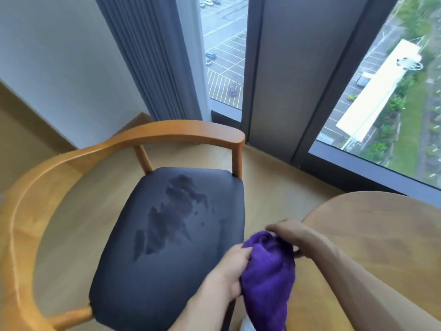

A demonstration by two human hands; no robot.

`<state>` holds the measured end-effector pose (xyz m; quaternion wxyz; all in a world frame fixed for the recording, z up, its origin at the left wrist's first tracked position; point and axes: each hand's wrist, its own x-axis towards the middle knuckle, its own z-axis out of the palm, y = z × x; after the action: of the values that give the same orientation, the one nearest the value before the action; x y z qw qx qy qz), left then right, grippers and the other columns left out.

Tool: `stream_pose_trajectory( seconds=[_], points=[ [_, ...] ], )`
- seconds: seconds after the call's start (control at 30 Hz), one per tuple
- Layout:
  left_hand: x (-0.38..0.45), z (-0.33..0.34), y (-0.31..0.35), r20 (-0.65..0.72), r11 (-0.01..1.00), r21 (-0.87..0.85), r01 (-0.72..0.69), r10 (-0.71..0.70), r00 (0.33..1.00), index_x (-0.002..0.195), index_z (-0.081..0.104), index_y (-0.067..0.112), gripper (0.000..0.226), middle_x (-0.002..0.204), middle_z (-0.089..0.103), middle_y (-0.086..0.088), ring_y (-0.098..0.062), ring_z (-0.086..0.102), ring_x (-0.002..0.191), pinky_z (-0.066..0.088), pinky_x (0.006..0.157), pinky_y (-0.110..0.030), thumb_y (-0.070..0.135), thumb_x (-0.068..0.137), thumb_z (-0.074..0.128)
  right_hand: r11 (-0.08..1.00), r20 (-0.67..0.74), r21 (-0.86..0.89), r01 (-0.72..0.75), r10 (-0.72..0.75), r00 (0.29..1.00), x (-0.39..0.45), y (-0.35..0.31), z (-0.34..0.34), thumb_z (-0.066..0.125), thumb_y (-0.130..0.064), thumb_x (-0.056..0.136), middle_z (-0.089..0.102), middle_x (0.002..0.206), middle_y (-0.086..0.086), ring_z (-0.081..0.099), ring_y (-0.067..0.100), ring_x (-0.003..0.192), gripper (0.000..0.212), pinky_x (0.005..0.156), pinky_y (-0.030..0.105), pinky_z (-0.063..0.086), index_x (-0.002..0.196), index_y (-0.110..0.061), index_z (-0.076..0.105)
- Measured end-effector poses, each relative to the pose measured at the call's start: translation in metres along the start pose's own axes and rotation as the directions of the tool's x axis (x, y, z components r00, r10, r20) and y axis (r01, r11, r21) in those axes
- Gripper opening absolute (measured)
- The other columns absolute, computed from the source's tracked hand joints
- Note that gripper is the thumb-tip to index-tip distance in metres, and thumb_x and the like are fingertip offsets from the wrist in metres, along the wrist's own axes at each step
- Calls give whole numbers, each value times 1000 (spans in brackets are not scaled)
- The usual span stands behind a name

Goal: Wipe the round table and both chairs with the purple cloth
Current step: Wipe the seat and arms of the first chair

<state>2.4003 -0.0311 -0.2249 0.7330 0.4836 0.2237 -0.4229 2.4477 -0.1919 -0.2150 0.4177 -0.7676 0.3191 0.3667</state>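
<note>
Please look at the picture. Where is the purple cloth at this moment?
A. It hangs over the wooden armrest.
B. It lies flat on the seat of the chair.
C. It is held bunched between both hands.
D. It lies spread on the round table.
C: the purple cloth is bunched up between the left hand and the right hand, in the gap between the chair and the round table.

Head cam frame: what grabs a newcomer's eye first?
The purple cloth, bunched between the left hand and right hand at bottom centre, is the brightest thing in view. Next, the dark blotchy patches across the black seat of the wooden armchair, left of centre. At right sits the round table edge, with tall windows looking steeply down on a car park behind.
</note>
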Motion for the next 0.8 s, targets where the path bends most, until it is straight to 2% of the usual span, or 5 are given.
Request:
stream_pose_trajectory(
  seconds=[0.3,0.5,0.57,0.73,0.8],
  points=[
    [-37,-128,142,-278,924,-301,-237,153,948,83,75,9,30,81,75,-18,-30,74,70,61,57,-40,25,91,51,799,247,553,236,-428,870,27,-108,52,53,-32,101,60,120,-1,67,21,86,26,84,36,57,123,-20,58],
    [-37,-198,201,-569,800,208,-563,567,596,87,71,20,14,75,71,2,-20,66,74,55,62,-24,8,84,64,833,231,394,389,-499,835,43,-151,112,52,-34,98,61,120,-9,67,13,102,26,90,36,57,121,-30,62],
    [-15,-203,196,-505,694,563,-449,718,478,90,68,24,12,76,72,7,-16,69,75,53,64,-23,13,88,66,852,176,319,416,-485,857,56,-158,131,50,-29,97,62,112,-11,65,13,104,27,92,38,55,120,-30,62],
    [57,-217,138,-255,308,948,81,582,772,123,58,31,44,126,61,2,-25,55,120,45,97,-40,58,88,60,889,-19,-77,451,-454,891,90,-162,167,48,-22,95,60,132,-2,59,18,118,38,99,32,48,132,-25,58],
    [78,-225,119,-260,90,960,265,631,731,139,47,33,60,148,44,1,-27,35,139,33,109,-53,67,89,49,872,-96,-229,432,-462,882,100,-155,179,47,-20,93,60,132,0,59,20,117,39,95,31,47,131,-23,57]
  ],
)
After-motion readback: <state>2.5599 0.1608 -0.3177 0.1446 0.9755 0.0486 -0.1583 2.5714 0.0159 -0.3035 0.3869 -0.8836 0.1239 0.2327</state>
